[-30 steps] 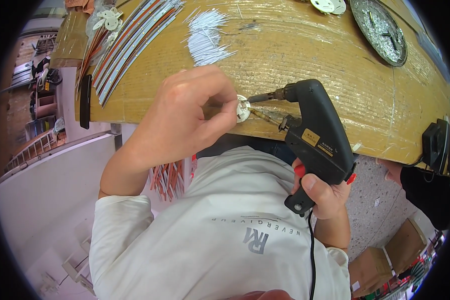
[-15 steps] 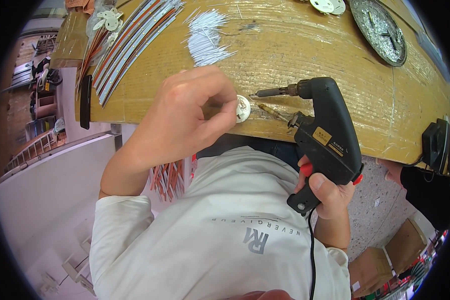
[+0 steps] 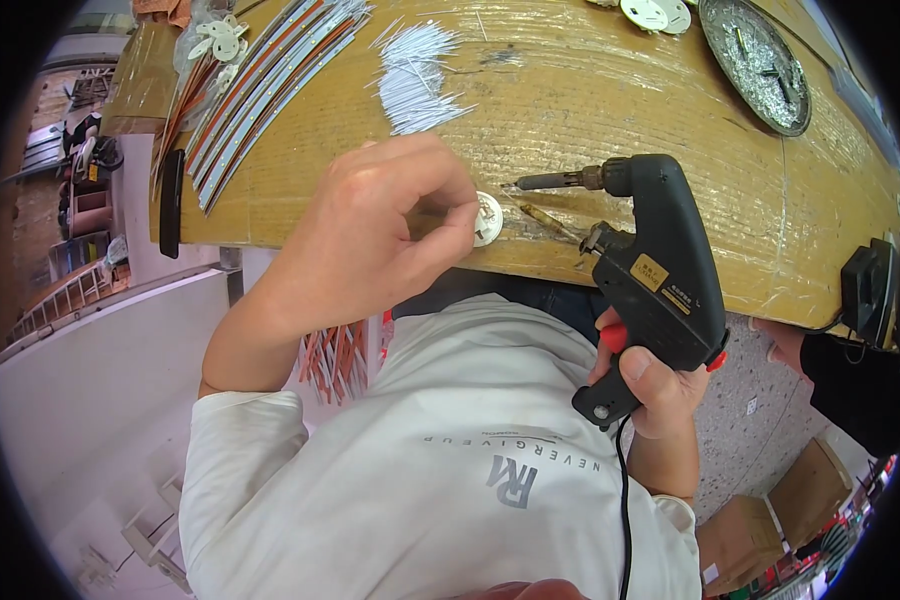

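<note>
My right hand [image 3: 655, 390] grips the handle of a black soldering gun [image 3: 662, 270] with a red trigger. Its dark tip points left, just to the right of a small white round disc [image 3: 488, 220] on the wooden table, and does not touch it. Under the tip, a thin brass-coloured feed tube [image 3: 548, 222] also points toward the disc. My left hand [image 3: 395, 215] is closed in a pinch at the disc's left edge. Its fingers cover part of the disc, so what they hold cannot be made out.
Beyond my left hand lies a pile of thin white wires [image 3: 418, 80]. Long light strips [image 3: 265, 95] fan across the table's left. A dark round tray [image 3: 805, 110] of silvery bits and white discs [image 3: 655, 12] are at the far right. Another person's dark sleeve [image 3: 850, 385] shows at right.
The soldering gun has shifted slightly to the right, its tip a little farther from the disc. My left hand stays almost still.
</note>
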Motion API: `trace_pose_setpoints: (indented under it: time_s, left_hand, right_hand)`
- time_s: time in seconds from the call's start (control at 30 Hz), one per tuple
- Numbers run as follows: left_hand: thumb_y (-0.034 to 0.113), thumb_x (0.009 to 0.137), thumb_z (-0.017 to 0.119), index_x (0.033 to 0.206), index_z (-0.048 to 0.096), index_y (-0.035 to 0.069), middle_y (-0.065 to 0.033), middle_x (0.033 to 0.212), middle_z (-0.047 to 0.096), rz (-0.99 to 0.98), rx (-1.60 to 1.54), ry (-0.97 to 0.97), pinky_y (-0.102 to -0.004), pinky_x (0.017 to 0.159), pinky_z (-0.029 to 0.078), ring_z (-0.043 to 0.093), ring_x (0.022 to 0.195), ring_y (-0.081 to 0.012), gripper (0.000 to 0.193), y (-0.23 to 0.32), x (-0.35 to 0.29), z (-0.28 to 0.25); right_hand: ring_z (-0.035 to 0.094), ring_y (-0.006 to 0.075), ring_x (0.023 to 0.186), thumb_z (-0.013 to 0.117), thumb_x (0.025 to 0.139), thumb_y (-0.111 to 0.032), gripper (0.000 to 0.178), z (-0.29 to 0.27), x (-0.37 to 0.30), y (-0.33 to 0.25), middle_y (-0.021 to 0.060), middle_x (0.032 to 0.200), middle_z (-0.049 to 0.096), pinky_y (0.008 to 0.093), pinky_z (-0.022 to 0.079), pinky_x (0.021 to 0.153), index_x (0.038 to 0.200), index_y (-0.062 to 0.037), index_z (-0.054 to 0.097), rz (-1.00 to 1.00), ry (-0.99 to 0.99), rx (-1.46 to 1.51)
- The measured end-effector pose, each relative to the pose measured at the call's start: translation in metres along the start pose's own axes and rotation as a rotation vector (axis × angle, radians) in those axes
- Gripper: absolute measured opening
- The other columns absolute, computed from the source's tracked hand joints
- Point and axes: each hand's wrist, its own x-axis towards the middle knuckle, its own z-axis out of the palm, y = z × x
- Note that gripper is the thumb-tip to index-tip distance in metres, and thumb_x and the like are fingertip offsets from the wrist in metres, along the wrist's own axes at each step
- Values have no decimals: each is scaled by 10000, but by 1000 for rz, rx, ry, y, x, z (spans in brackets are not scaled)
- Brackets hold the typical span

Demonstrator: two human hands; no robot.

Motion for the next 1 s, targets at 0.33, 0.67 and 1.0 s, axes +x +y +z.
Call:
trace_pose_setpoints:
  time_s: [0.33,0.67,1.0]
  left_hand:
    - [-54,851,751,919,688,-31,-96,897,707,22,2,18,-296,735,527,670,813,-187,96,-3,-3,0]
    - [-26,849,782,934,721,5,-75,929,736,-14,-36,168,-318,834,493,650,894,-188,109,-8,-15,9]
    - [80,872,802,940,746,72,-29,892,743,-96,2,352,-337,892,409,627,870,-180,88,-8,-21,22]
  right_hand:
    - [675,162,704,707,865,-129,444,0,0,2,172,1010,697,291,568,603,1240,84,605,-31,-17,1]
    - [742,293,857,723,857,-498,748,24,14,-7,266,1136,713,393,618,743,1290,91,567,-36,-56,-128]
    - [674,367,1209,543,1028,-284,569,50,47,12,288,1304,657,412,620,893,1437,108,493,-298,-292,-257]
